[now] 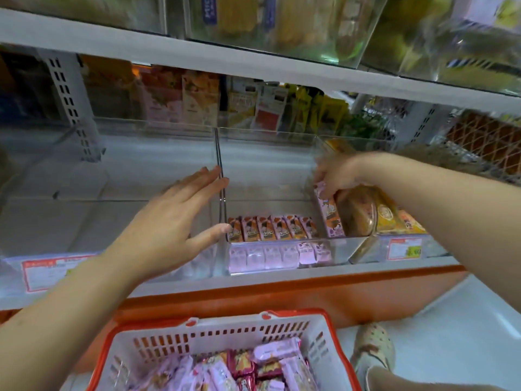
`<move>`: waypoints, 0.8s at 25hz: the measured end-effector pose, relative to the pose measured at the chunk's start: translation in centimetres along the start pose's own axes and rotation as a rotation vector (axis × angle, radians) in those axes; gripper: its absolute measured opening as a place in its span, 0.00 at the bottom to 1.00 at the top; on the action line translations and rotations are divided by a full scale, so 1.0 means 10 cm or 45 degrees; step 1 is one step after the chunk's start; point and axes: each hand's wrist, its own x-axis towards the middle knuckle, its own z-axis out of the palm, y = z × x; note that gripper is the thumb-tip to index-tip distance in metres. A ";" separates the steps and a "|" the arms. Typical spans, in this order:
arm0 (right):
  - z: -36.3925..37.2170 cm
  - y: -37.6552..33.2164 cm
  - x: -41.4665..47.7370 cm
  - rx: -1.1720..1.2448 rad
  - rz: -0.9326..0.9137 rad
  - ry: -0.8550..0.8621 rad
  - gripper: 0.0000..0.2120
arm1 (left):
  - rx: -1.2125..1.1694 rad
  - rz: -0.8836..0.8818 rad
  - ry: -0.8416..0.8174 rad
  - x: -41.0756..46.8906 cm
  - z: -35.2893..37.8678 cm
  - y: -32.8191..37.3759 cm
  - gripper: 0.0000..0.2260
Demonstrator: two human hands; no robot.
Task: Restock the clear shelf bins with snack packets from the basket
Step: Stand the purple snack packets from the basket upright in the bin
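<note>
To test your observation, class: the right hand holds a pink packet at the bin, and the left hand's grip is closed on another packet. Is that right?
Not quite. The head view shows the left hand with its grip open, fingers straight, holding nothing, beside the clear divider. The right hand does hold a pink packet at the bin.

White shelving (84, 35) with an orange base (282, 293) over pale floor (465, 320)

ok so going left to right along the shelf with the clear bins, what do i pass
left price label -> left hand -> row of pink packets -> upright pink packet, pinched by the right hand -> brown and yellow packets
</note>
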 end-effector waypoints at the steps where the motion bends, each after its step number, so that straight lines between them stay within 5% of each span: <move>1: 0.06 -0.03 0.06 -0.035 0.044 -0.074 0.21 | -0.006 0.004 -0.011 0.01 0.00 -0.01 0.36; 20: 0.37 -0.11 0.09 -0.458 0.082 -0.305 0.22 | -0.072 0.040 -0.028 0.02 0.06 -0.08 0.35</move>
